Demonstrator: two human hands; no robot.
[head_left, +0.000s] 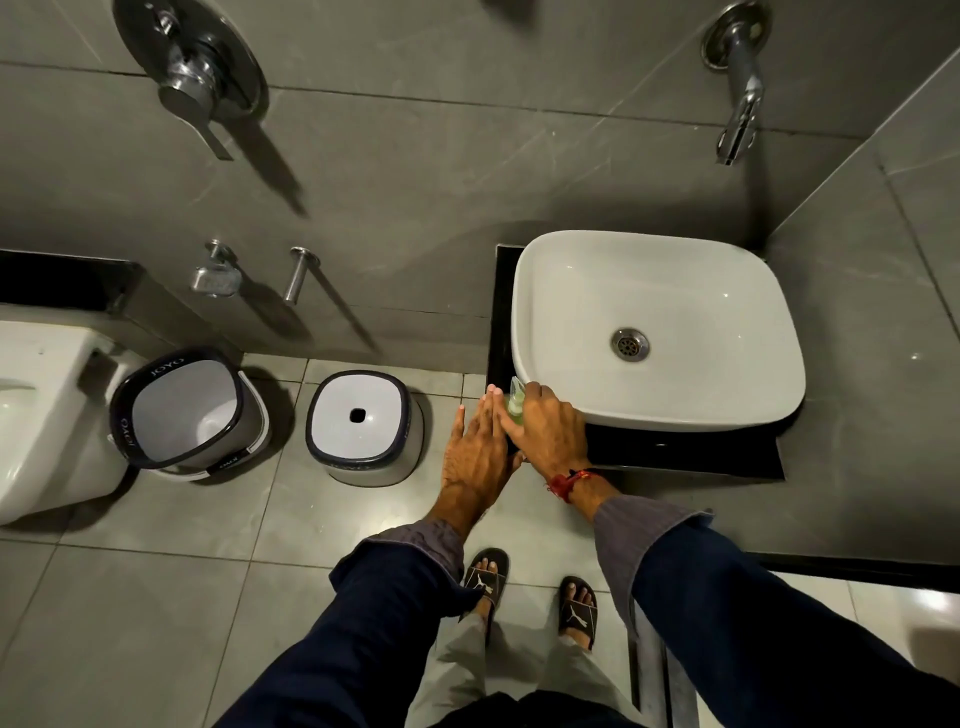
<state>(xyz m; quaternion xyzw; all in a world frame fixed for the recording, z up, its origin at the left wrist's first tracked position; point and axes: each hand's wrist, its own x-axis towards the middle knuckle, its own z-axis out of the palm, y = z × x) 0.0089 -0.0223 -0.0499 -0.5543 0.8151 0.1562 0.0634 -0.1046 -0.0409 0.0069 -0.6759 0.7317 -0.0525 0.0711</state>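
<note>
Clasping a green bottle (516, 400) beside the basin (691, 280), right grip (548, 434) curled round it, left grip (475, 449) flat alongside

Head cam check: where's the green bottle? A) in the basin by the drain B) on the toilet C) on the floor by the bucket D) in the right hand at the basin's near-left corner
D: the right hand curls round the green bottle beside the basin rim, left hand flat alongside.

Basin (675, 291), perhaps bottle (517, 401), on black counter (675, 452)
</note>
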